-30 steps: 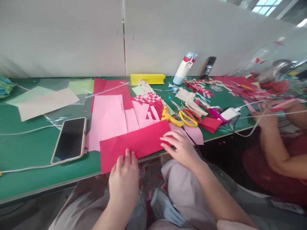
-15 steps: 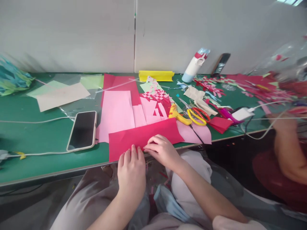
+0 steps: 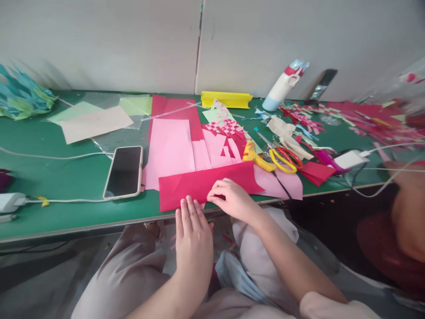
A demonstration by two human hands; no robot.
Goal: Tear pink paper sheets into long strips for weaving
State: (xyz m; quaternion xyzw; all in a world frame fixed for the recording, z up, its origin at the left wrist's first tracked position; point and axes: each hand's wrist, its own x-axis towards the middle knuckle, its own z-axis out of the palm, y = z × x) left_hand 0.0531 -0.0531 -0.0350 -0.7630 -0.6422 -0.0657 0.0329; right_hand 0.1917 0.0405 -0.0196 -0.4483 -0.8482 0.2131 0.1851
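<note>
A folded-looking strip of red paper [image 3: 189, 184] lies along the table's front edge, over pink sheets [image 3: 169, 146]. My left hand [image 3: 193, 235] rests on its near edge, fingers stretched out and lying flat, holding nothing. Just right of it, my right hand [image 3: 234, 199] has thumb and forefinger pinched together at the paper's near edge. What lies between those fingertips is mostly covered by the hand. Beyond the strip are a yellow glue gun [image 3: 257, 158] and scissors with yellow handles [image 3: 280, 160].
A phone [image 3: 124, 173] lies left of the paper. At the back stand a white bottle [image 3: 283, 86] and a yellow folded piece [image 3: 226, 100]. Cables and a white charger [image 3: 352, 159] are at the right, near another person's arm [image 3: 410, 217]. Paper scraps [image 3: 302, 119] litter the back right.
The view has shifted, so the table's things appear further right and slightly higher. My left fingers are now straighter and flatter on the paper's edge; my right hand stays pinched beside them.
</note>
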